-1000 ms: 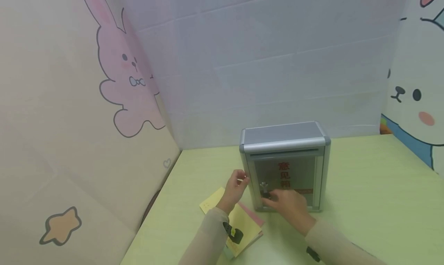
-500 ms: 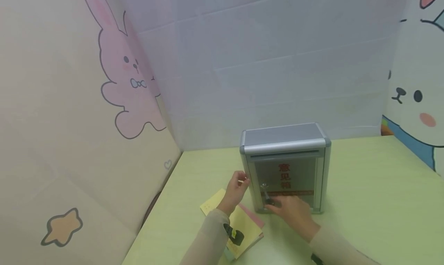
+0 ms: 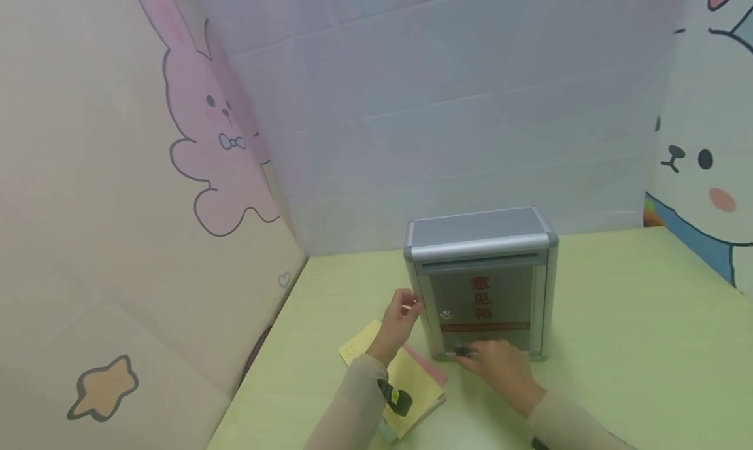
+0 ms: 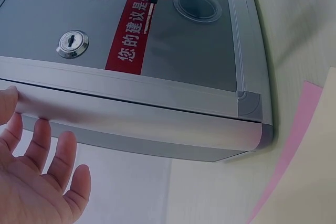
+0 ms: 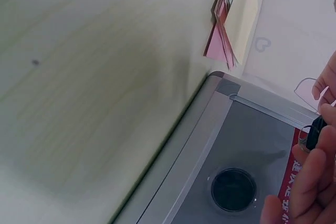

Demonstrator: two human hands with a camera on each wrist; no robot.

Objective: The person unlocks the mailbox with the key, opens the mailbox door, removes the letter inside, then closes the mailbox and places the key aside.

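A grey metal suggestion box [image 3: 508, 290] with red lettering stands upright on the table. Low on the left of its front panel is a round lock [image 4: 72, 42], its keyhole bare. My right hand [image 3: 500, 370] pinches a black-headed key [image 5: 315, 132] with a small metal ring, in front of the panel's lower part and apart from the lock. In the left wrist view the key's blade points down across the red strip. My left hand [image 3: 399, 324] is at the box's left edge, thumb and fingertips against the frame, fingers loosely bent.
Yellow, pink and green paper sheets [image 3: 414, 384] lie in a loose stack under my left forearm, left of the box. A pale green table [image 3: 635, 332] extends to the right. Walls with cartoon rabbits [image 3: 226, 123] enclose the back and sides.
My right hand has drawn the key away from the lock, downward and slightly to the right, so the keyhole now shows bare. My left hand stays at the box's edge.
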